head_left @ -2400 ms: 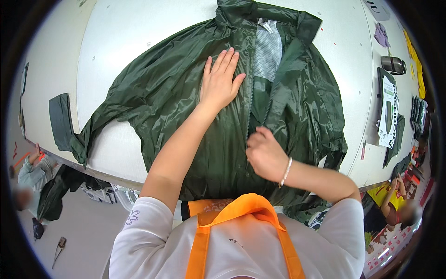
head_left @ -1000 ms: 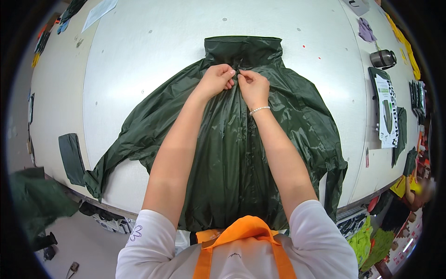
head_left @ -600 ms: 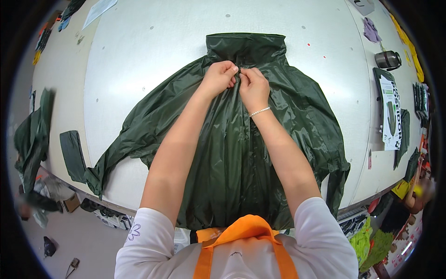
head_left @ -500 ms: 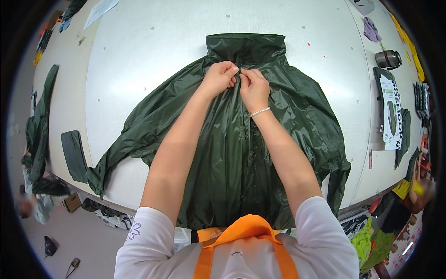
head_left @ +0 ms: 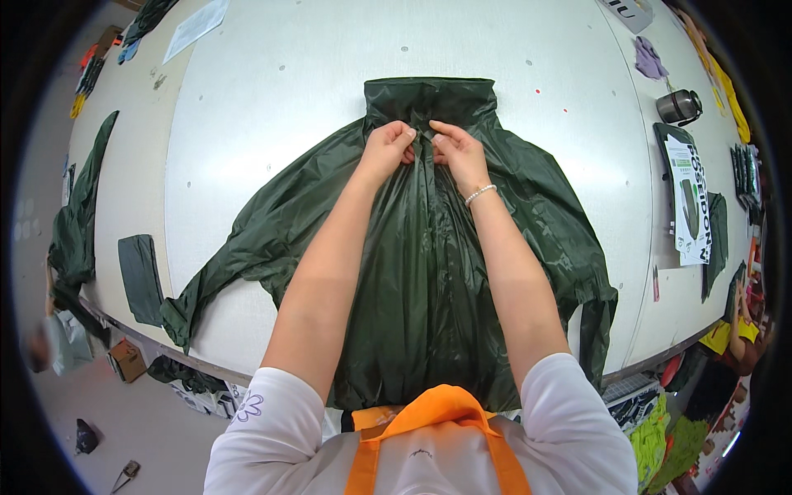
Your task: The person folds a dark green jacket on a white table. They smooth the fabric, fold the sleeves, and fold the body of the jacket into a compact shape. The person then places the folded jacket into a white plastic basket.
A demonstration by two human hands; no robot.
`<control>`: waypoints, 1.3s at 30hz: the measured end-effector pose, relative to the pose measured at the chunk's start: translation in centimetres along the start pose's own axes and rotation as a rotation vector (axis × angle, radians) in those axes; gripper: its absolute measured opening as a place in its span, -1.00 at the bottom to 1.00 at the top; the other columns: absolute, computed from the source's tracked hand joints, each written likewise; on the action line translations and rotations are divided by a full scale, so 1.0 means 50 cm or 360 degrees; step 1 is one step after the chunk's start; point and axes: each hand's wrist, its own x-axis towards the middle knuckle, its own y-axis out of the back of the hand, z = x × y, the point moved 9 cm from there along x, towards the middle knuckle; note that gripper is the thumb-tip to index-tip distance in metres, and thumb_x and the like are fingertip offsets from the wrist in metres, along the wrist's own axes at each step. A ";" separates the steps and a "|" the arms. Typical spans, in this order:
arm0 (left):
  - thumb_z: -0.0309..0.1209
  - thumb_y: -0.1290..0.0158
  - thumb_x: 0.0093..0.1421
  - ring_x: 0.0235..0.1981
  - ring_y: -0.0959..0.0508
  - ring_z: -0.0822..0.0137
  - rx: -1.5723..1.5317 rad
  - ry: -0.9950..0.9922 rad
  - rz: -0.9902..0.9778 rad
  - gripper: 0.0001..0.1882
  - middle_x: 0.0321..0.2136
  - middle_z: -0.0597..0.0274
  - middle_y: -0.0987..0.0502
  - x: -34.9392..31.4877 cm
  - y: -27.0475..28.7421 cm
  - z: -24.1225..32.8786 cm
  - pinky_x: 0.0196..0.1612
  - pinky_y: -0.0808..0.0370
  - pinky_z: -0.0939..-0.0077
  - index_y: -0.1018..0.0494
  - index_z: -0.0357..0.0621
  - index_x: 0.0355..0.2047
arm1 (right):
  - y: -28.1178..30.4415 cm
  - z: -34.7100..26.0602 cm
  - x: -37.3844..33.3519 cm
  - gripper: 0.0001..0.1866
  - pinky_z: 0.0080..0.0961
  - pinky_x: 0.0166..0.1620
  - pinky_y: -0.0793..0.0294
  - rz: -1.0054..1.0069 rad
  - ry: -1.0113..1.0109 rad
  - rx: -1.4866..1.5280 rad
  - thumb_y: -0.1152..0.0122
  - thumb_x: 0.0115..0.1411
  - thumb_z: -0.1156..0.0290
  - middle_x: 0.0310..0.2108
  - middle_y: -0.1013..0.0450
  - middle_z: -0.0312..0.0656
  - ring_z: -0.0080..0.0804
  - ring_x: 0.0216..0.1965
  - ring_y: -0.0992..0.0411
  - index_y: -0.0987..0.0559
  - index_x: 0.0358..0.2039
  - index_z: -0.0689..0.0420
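A dark green, shiny raincoat (head_left: 396, 322) lies spread on the table, its tall collar (head_left: 429, 97) pointing away from me and its sleeves out to both sides. Just below the collar, my left hand (head_left: 388, 150) pinches the left edge of the front opening between thumb and fingers. Across a narrow gap, my right hand (head_left: 462, 157), with a beaded bracelet at the wrist, holds the other edge of the placket. Its index finger is stretched toward the collar while the other fingers curl in. What exactly lies under the fingertips is too small to tell.
Left of the raincoat lie a folded dark green piece (head_left: 140, 279) and another green garment (head_left: 82, 206). A steel flask (head_left: 679, 107), a purple cloth (head_left: 649, 58) and printed packaging (head_left: 689, 198) are along the right side. People are partly visible at both far edges.
My hands have drawn slightly apart at the placket, and my right index finger has straightened. The whole view has shifted a little, with the collar now lower in the picture.
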 end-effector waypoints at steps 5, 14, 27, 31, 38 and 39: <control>-0.36 0.04 0.25 -0.65 -0.39 0.56 0.0220 -0.0154 0.0073 -0.80 -0.66 0.38 -0.42 -0.002 0.003 0.000 -0.54 -0.35 0.66 -0.39 -0.19 -0.48 | -0.024 -0.026 -0.036 -0.62 -0.66 -0.33 -0.41 -0.0081 0.0701 -0.0734 -0.07 0.10 0.64 -0.32 -0.44 -0.23 -0.57 -0.46 -0.38 -0.55 -0.07 0.06; -0.34 -0.14 0.11 -0.66 -0.47 0.47 0.1027 -0.0320 0.0558 -0.78 -0.66 0.27 -0.50 -0.023 0.046 0.033 -0.53 -0.42 0.57 -0.49 -0.30 -0.41 | -0.094 -0.054 -0.293 -0.48 -0.30 0.02 -0.31 0.0041 0.0727 -0.1835 -0.30 -0.05 0.39 -0.05 -0.29 0.01 -0.05 0.00 -0.27 -0.42 -0.05 0.29; -0.33 -0.04 0.17 -0.70 -0.45 0.41 0.0691 0.0301 0.0153 -0.78 -0.73 0.21 -0.46 -0.322 -0.087 -0.070 -0.60 -0.34 0.54 -0.38 -0.24 -0.50 | 0.034 0.015 -0.356 -0.81 -0.58 -0.42 -0.45 0.0370 0.0179 -0.0883 -0.28 0.02 0.47 -0.54 -0.54 -0.05 -0.43 -0.53 -0.52 -0.57 -0.39 0.35; -0.38 0.01 0.20 -0.69 -0.39 0.57 0.0033 0.0555 -0.0122 -0.83 -0.68 0.30 -0.46 -0.322 -0.097 -0.085 -0.64 -0.28 0.70 -0.37 -0.17 -0.50 | 0.028 0.016 -0.356 -0.81 -0.58 -0.43 -0.45 0.0338 0.0153 -0.0928 -0.27 0.03 0.47 -0.53 -0.54 -0.07 -0.45 -0.54 -0.51 -0.58 -0.38 0.35; -0.31 0.17 0.26 -0.69 -0.43 0.49 -0.0179 0.0531 -0.0118 -0.82 -0.66 0.30 -0.44 -0.322 -0.092 -0.119 -0.62 -0.35 0.69 -0.31 -0.07 -0.46 | 0.001 0.054 -0.345 -0.77 -0.61 -0.45 -0.41 0.0200 0.0197 -0.0965 -0.35 -0.04 0.43 -0.58 -0.49 -0.16 -0.53 -0.58 -0.43 -0.56 -0.43 0.33; -0.29 0.20 0.26 -0.69 -0.43 0.46 -0.0205 0.0499 -0.0079 -0.82 -0.67 0.29 -0.44 -0.324 -0.088 -0.118 -0.62 -0.36 0.67 -0.29 -0.07 -0.43 | -0.005 0.049 -0.344 -0.76 -0.64 -0.45 -0.40 0.0184 0.0171 -0.1025 -0.36 -0.04 0.43 -0.59 -0.48 -0.20 -0.59 -0.58 -0.40 -0.55 -0.42 0.33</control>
